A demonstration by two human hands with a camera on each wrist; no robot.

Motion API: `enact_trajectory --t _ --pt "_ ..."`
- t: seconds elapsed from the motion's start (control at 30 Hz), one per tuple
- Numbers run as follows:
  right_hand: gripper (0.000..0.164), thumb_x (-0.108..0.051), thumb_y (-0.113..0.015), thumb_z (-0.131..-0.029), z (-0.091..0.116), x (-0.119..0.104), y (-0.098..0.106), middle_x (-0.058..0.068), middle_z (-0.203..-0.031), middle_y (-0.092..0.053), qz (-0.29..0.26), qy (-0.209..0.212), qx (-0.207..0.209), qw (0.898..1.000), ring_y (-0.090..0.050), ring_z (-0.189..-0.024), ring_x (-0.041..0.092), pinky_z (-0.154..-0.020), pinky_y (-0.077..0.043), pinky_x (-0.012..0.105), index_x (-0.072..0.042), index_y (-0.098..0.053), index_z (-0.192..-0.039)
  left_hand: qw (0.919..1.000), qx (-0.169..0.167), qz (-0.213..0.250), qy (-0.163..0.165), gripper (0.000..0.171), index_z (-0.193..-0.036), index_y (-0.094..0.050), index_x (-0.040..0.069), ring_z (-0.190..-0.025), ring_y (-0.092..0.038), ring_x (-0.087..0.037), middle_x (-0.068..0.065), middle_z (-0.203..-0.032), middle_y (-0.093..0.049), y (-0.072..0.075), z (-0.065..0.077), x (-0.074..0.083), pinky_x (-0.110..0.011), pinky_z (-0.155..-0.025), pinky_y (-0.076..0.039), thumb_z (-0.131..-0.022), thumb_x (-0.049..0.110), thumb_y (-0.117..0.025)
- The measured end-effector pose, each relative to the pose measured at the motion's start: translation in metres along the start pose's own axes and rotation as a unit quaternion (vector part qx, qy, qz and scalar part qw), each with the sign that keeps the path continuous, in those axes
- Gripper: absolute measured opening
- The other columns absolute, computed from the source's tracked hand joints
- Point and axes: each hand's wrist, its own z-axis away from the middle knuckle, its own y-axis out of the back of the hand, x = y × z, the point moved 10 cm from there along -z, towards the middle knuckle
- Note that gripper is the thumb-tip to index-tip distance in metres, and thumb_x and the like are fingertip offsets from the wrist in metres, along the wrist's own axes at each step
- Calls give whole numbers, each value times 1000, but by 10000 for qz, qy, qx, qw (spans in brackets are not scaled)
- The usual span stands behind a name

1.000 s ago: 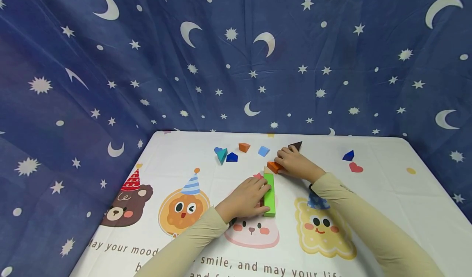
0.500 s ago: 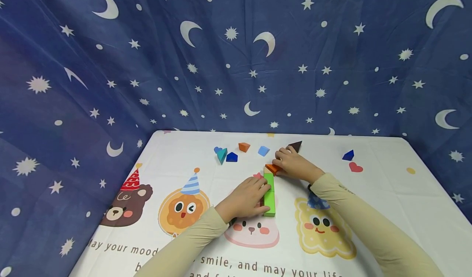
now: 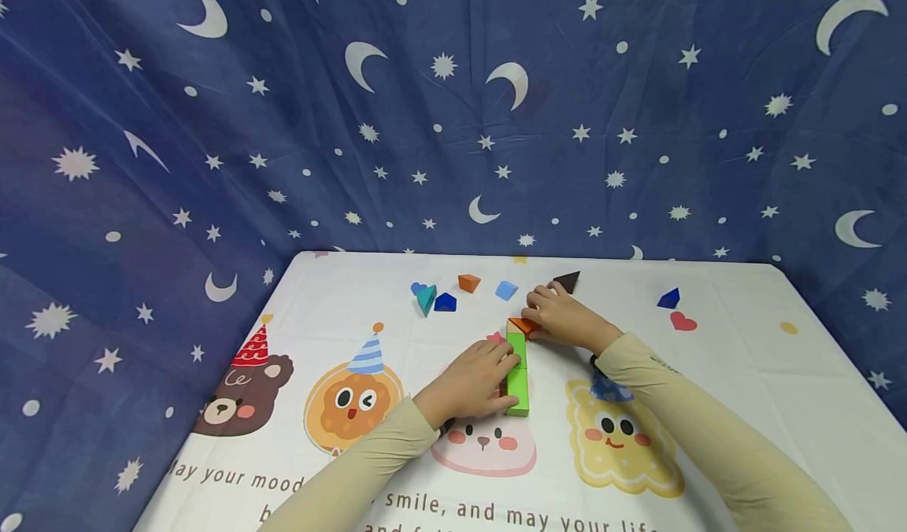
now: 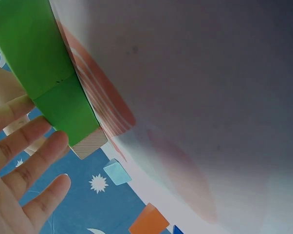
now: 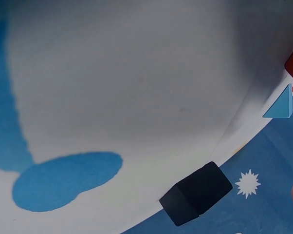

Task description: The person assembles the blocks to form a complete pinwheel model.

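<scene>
Two green blocks (image 3: 518, 394) lie end to end in a row at the middle of the table, with a small bare-wood-coloured piece (image 4: 90, 143) at their far end. My left hand (image 3: 471, 378) rests along the row's left side, and its outstretched fingers (image 4: 34, 165) touch the green in the left wrist view. Beyond the row, my right hand (image 3: 570, 316) pinches an orange block (image 3: 521, 326) right at the wood-coloured end. In the right wrist view only part of that block and a fingertip show at the right edge.
Farther back lie a second orange block (image 3: 468, 283), a light blue triangular block (image 3: 506, 290), a teal block (image 3: 426, 300) and a dark blue one (image 3: 446, 302). A black block (image 5: 197, 192) sits just behind my right hand. Another blue block (image 3: 669, 298) lies far right.
My right hand has slid the orange block a little to the left, up against the far end of the green row. My left hand has stayed in place.
</scene>
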Motion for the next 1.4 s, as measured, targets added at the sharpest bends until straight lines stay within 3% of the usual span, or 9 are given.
enact_trajectory --t 0.43,1.1,1.4 --pt "33 -37 -78 -73 0 -5 10 5 -93 -58 -14 219 287 9993 -52 -91 22 -80 -42 42 -14 -64 -93 9999 -99 -36 2 57 -129 -49 14 -119 -48 -17 -1 -126 -51 3 0 0 -31 -110 -34 -89 56 -49" --pt "33 -39 -76 -75 2 -1 3 4 -89 -58 28 120 123 9998 -52 -89 22 -81 -40 41 -14 -64 -92 9999 -71 -68 -24 57 -128 -49 13 -120 -48 -18 -2 -126 -51 3 0 0 -31 -110 -34 -90 56 -49" --pt "26 -36 -74 -78 4 1 -1 3 -89 -58 3 13 -39 10000 -51 -88 20 -80 -38 39 -14 -66 -90 9999 -113 -17 -8 57 -128 -49 14 -120 -48 -17 -1 -127 -51 0 0 0 -31 -110 -34 -90 56 -49"
